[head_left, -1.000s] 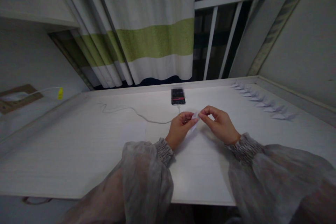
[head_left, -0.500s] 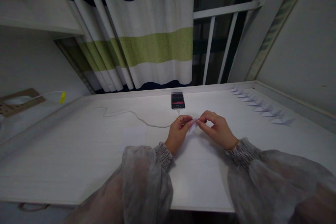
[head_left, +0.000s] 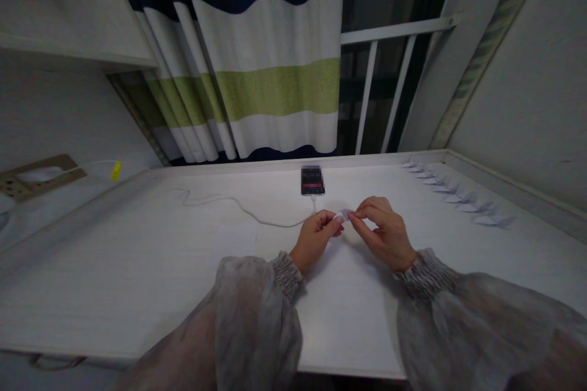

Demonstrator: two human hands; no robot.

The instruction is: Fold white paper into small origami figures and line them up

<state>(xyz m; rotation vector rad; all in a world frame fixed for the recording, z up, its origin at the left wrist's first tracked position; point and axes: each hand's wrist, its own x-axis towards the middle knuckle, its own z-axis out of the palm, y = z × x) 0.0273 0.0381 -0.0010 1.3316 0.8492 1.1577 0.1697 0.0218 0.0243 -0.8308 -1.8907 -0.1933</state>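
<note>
Between my two hands, a little above the white desk, is a small piece of folded white paper [head_left: 345, 215]. My left hand [head_left: 318, 233] pinches its left side between thumb and fingers. At its right edge my right hand [head_left: 383, 229] is closed in a pinch, thumb against fingertips. The fingers cover part of the paper, so its full shape is hidden. Along the right side of the desk stands a row of several folded paper cranes [head_left: 463, 200]. A flat white sheet of paper [head_left: 236, 238] lies left of my left hand.
A phone [head_left: 312, 181] lies behind my hands, with a white charging cable [head_left: 257, 217] running left over the desk [head_left: 137, 269]. A striped curtain [head_left: 275, 85] and white window bars [head_left: 398, 30] are at the back. A power strip [head_left: 41, 177] is at the far left.
The folded paper has turned in my fingers and no longer points down toward the desk. My right hand has shifted slightly, and the whole view has tilted up a little.
</note>
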